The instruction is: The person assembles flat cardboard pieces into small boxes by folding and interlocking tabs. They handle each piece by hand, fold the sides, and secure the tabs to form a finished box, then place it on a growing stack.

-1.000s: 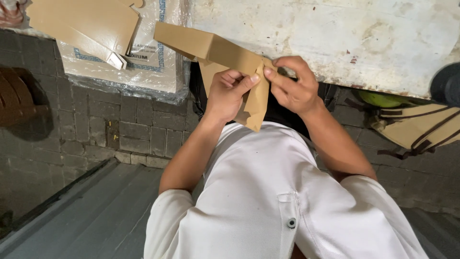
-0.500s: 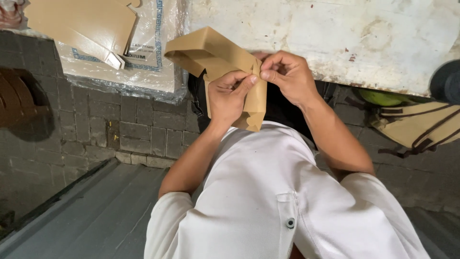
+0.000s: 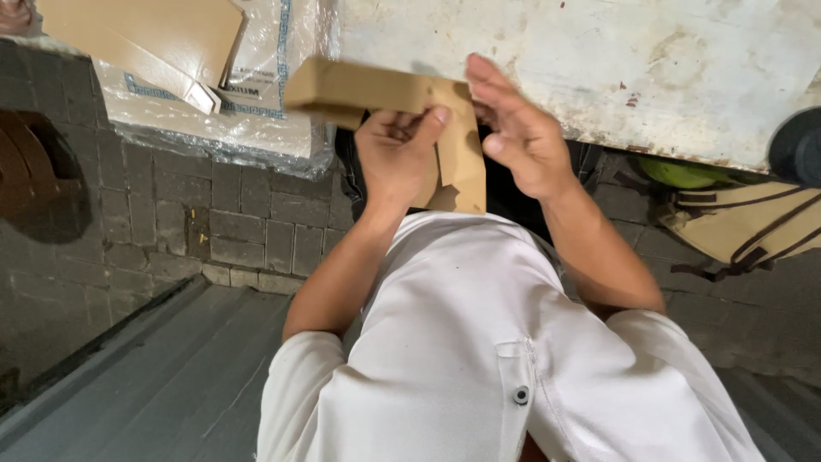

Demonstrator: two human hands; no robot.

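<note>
Brown cardboard box (image 3: 376,90) in left hand (image 3: 400,154); stacked flat cardboard (image 3: 145,38) beside; worn table (image 3: 599,60) ahead

Two hands, left hand (image 3: 398,154) and right hand (image 3: 517,133); one brown cardboard box (image 3: 385,103) being folded; one flat cardboard stack (image 3: 145,38); one plastic-wrapped bundle (image 3: 248,111); one tan strapped bag (image 3: 753,227); one bench (image 3: 599,60).
</note>
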